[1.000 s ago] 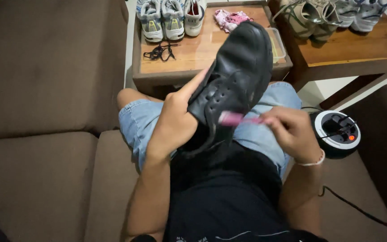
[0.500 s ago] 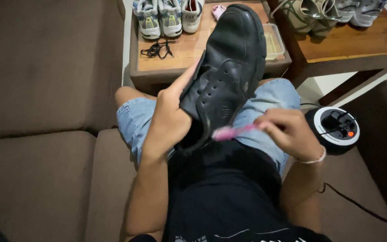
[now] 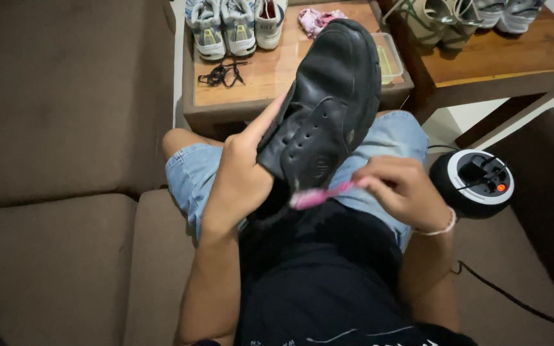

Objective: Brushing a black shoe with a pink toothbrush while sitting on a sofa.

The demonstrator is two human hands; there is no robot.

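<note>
Shoe: a black leather shoe (image 3: 328, 109) is held up over the person's lap, toe pointing towards the table (image 3: 270, 74).
Left hand: the left hand (image 3: 242, 176) grips the shoe at its heel end, forefinger stretched along its side.
Right hand: the right hand (image 3: 402, 189) pinches a pink toothbrush (image 3: 322, 194), whose blurred head is at the shoe's heel.
Beside the shoe: a round black device (image 3: 476, 182) lies right of it.
Beyond the shoe: grey sneakers (image 3: 222, 29) and a black lace (image 3: 222, 72) are on the table.
</note>
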